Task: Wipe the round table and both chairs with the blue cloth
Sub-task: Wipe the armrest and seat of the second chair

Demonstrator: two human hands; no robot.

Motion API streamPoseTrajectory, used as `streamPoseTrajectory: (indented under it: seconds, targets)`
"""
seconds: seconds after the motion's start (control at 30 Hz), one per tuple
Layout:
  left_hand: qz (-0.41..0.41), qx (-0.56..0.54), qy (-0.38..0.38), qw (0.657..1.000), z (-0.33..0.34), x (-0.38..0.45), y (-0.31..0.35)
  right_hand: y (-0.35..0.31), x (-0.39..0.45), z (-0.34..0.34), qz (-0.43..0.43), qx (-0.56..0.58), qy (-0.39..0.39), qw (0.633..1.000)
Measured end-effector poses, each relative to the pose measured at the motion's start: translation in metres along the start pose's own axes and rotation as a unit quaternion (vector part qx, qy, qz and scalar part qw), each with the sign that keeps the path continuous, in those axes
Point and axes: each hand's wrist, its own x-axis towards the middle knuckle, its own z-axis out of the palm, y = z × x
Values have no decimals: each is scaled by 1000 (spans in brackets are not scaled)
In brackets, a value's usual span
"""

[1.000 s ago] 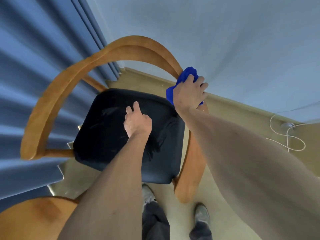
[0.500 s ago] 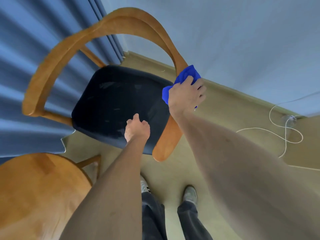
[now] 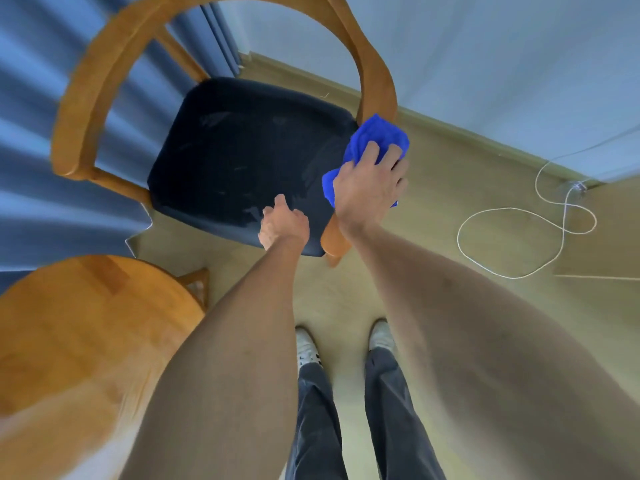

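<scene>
Curtain [image 3: 31, 140]: blue pleats down the left side of the frame.
Round table [image 3: 79, 341]: wooden top filling the lower left corner.
Chair [image 3: 86, 88]: upper centre of the frame; curved wooden back and arm rail around a dark seat [image 3: 242, 157] streaked with wipe marks.
Cord [image 3: 519, 244]: white loops on the floor at the right edge.
Right hand [image 3: 367, 188]: just right of centre, fingers curled over the cloth, pressing it on the chair's right arm rail.
Left hand [image 3: 282, 225]: centre frame, loosely curled, holding nothing, over the seat's front edge.
Blue cloth [image 3: 375, 136]: bunched under the right hand, against the rail.
</scene>
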Motion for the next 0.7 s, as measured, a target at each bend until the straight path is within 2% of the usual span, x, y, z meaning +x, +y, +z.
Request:
streamPoseTrajectory:
  seconds: [0.17, 0.3, 0.4, 0.57, 0.7]
  targets:
    - [-60, -24, 16, 998, -13, 2, -27, 22, -56, -8, -107, 14, -35, 994]
    - [-84, -36, -23, 996, -18, -4, -43, 21, -87, -12, -117, 11, -30, 993]
    - [-72, -45, -43, 995, -20, -1, -47, 10, -79, -13, -86, 20, -25, 996]
    - [-42, -42, -43, 997, -28, 15, -44, -10, -52, -8, 13, 67, 5, 998]
    - [-35, -22, -18, 999, -26, 35, -38, -25, -7, -1, 74, 55, -16, 996]
